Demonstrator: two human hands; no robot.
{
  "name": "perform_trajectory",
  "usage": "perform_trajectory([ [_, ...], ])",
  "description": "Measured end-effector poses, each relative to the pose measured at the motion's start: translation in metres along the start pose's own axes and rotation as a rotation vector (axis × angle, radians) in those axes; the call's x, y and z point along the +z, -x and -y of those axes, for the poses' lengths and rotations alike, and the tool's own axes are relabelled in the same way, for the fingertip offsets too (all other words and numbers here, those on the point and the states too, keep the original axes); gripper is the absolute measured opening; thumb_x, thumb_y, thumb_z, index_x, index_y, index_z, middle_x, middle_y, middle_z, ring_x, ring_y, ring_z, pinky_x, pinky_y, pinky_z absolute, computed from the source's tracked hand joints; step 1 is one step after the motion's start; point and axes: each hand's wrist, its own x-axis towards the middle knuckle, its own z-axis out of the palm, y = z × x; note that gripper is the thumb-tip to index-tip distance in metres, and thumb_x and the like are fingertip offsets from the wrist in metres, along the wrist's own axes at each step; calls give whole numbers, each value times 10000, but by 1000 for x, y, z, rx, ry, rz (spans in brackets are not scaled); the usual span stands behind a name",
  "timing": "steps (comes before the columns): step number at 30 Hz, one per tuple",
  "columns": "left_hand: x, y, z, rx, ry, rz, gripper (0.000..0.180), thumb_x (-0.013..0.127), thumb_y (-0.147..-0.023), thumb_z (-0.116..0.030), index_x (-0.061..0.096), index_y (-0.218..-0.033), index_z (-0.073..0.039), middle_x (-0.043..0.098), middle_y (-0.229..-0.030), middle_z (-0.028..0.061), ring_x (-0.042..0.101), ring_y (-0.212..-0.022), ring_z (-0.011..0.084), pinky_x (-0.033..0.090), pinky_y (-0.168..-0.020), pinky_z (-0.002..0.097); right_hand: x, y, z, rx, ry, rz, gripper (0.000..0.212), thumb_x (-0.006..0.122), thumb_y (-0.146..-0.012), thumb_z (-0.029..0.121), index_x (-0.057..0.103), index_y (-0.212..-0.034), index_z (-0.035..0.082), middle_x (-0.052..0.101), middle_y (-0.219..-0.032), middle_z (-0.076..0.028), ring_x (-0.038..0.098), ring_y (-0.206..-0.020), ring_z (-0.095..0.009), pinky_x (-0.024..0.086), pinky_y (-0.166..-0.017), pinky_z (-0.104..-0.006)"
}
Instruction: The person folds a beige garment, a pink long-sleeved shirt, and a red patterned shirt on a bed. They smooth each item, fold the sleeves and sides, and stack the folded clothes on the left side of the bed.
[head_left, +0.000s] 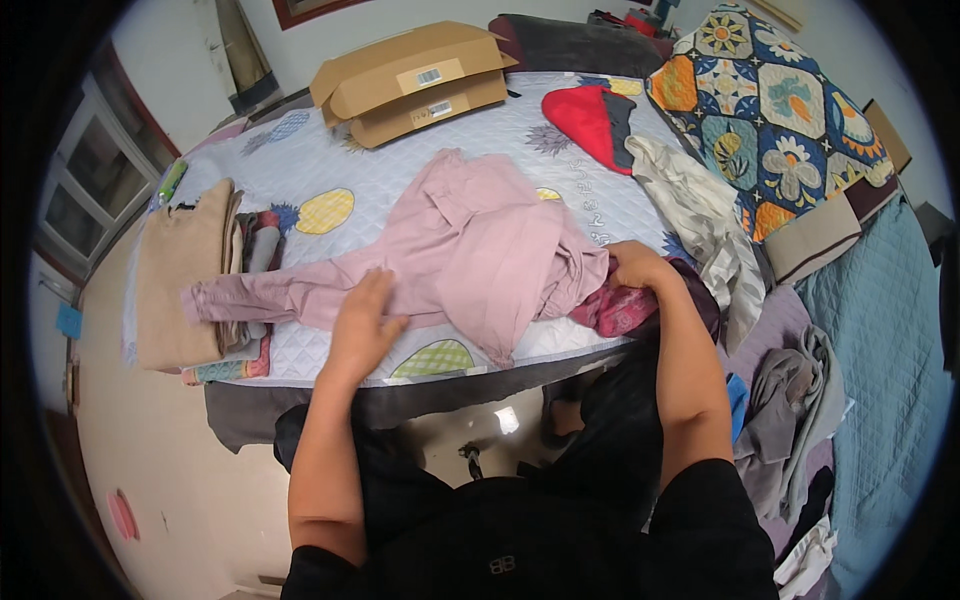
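Quilted bed (375,190): pink garment (480,240) lies rumpled across it, left hand (365,325) fingers open, right hand (640,268) fingers curled at its edge, grip unclear; spreading seems in hand, next needing smoothing

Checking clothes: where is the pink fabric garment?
In the head view's centre, the pink fabric garment lies mainly on the pale quilted cover, in front of the brown cardboard box.

White wall (160,60), glass-paned door (105,165), glossy beige floor (180,430), quilt-covered bed (370,177)

This is a home, probably a bedroom, with a pineapple-patterned quilt (375,170) and folded clothes (180,270).
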Motion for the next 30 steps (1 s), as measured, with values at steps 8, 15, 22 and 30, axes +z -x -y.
perform_trajectory([
  [8, 12, 8, -11, 83, -141, 237, 655, 746, -816, -128, 519, -1423, -32, 558, -1418, 225, 539, -1301, 388, 434, -1075, 474, -68, 25, 1, 264, 484, -1458, 592, 721, -791, 123, 594, -1369, 110, 570, -1384, -161, 513, -1285, -392, 397, -1061, -523],
  [15, 32, 5, 2, 58, -287, 188, 587, 679, -790, -53, 555, -1363, -23, 633, -1224, 173, 608, -1128, 351, 507, -915, 456, 10, 9, 138, -564, 200, -636, 786, 725, -708, 99, 517, -1465, 132, 421, -1560, -159, 365, -1452, -392, 232, -1200, -585],
  [22, 26, -3, 10, 117, -255, 91, 311, 636, -766, -11, 739, -1052, -77, 609, -859, 131, 639, -848, 341, 516, -717, 449, 23, -30, 118, -367, -613, -455, 300, 633, -817, -12, 714, -1095, 67, 694, -1240, -92, 642, -1180, -227, 462, -1078, -426],
  [30, 0, -9, 10, 44, -145, -76, 110, 645, -738, -9, 705, -819, -55, 608, -836, 141, 638, -804, 367, 509, -694, 473, -16, -45, -22, -121, -2112, -752, 368, 426, -1030, 101, 589, -1322, -52, 646, -1337, -177, 645, -1213, -317, 546, -1037, -456],
])
